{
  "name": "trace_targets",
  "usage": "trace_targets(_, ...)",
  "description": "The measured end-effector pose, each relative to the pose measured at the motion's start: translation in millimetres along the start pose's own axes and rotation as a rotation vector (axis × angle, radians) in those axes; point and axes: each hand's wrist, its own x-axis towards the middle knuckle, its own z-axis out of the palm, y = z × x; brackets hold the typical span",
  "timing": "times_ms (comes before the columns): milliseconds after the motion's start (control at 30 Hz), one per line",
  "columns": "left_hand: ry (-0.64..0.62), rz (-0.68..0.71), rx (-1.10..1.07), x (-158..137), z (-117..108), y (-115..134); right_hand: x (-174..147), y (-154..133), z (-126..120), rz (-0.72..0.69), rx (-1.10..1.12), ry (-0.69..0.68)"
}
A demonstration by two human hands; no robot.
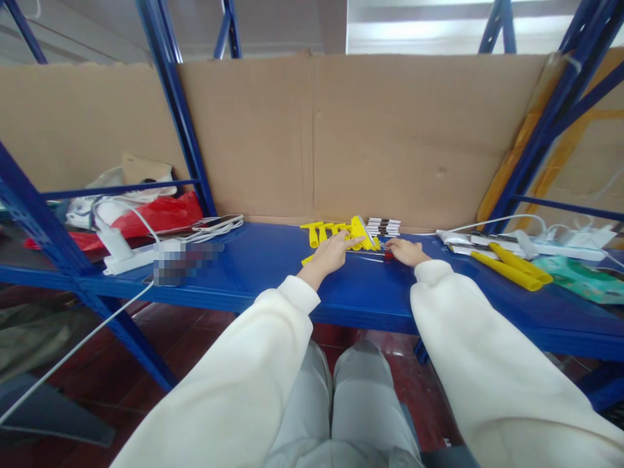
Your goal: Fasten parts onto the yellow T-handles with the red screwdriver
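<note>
My left hand (pixel 330 255) is closed around a yellow scraper (pixel 359 230), its index finger stretched along it. The scraper's wide head points away from me, and a yellow end shows below the palm. In my right hand (pixel 407 252), the curled fingers are on a small red-handled tool (pixel 389 255), which looks like a screwdriver with a thin shaft pointing left. Several yellow T-shaped scraper pieces (pixel 312 236) lie in a row behind my left hand. Just beyond my right fingers is a stack of small white-and-black packs (pixel 383 226).
The blue shelf (pixel 273 266) backs onto a cardboard panel (pixel 390 136). Two yellow tubes (pixel 509 268), a green packet (pixel 580 276) and a power strip (pixel 570 249) lie right. Leftward are another power strip (pixel 139 257), a red bag (pixel 158 214) and coiled white cable (pixel 219 227).
</note>
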Motion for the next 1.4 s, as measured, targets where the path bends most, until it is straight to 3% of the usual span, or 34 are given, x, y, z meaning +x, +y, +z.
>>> trace_targets(133,-0.049,0.035,0.067,0,3,3,2,2,3,-0.022,0.016,0.035)
trace_targets(300,-0.085,0.085,0.104,1,9,5,3,3,2,-0.054,0.211,0.142)
trace_targets(467,-0.094,0.094,0.106,3,12,6,7,3,5,-0.283,0.499,0.131)
trace_targets(567,-0.095,0.085,0.095,3,10,7,9,3,7,-0.332,0.579,0.121)
trace_targets(800,-0.092,0.077,0.086,3,8,7,7,1,5,-0.338,0.698,0.069)
trace_targets(1000,-0.087,0.07,0.072,2,8,5,8,12,-3,-0.253,0.815,0.07)
trace_targets(1200,-0.096,0.068,0.056,2,7,6,1,7,-6,-0.309,0.786,0.012)
trace_targets(1400,-0.079,0.099,0.054,2,7,7,0,0,-3,-0.286,0.758,0.044)
